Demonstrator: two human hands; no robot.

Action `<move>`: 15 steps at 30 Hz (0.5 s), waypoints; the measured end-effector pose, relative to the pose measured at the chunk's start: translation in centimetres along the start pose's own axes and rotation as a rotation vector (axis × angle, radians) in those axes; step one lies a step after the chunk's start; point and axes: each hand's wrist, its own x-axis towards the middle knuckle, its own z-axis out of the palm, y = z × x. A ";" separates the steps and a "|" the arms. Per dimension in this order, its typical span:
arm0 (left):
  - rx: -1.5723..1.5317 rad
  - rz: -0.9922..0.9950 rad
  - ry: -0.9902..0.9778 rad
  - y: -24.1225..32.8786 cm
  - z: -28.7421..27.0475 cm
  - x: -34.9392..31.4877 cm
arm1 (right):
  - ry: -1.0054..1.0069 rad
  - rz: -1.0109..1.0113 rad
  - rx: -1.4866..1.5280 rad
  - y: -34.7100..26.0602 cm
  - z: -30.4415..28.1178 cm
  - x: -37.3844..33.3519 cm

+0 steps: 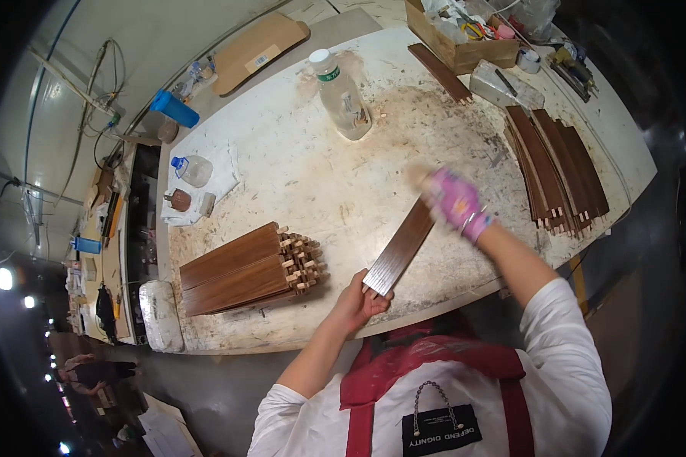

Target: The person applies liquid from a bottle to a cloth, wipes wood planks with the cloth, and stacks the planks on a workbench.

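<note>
A dark brown wooden slat [402, 245] lies aslant over the table near its front edge, with light glinting off its near end. My left hand [359, 303] is bare and closed around that near end. At the slat's far end is my right hand [459, 199], in a pink glove and blurred by motion. A tan blur shows at its fingertips; I cannot make out whether this is bare fingers or something held. To the left, a stack of brown slats [236, 268] has pale wooden pegs sticking out of its right ends.
More pegged slats [550, 164] lie at the right, and a single slat [439, 72] farther back. A white-capped bottle [341, 95] stands mid-table. A cardboard box [472, 55] of tools sits at the back right. At left are a jug [193, 171] and a blue cup [175, 109].
</note>
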 end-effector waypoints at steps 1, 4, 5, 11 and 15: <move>0.022 -0.009 -0.004 0.5 0.8 -0.6 | 0.210 -0.266 -0.375 2.4 -4.3 3.0; 0.526 0.145 0.321 2.8 2.8 -2.8 | 0.418 -0.552 -0.800 2.1 -8.8 2.7; 0.981 0.292 0.479 2.9 3.4 -3.5 | 0.412 -0.556 -0.793 2.8 -9.1 1.9; 1.968 1.086 0.674 1.9 8.5 0.8 | 0.367 -0.608 -0.321 8.4 -9.0 -0.6; 2.004 0.874 0.586 1.2 7.9 3.5 | 0.249 -0.597 -0.188 7.9 -7.9 -2.6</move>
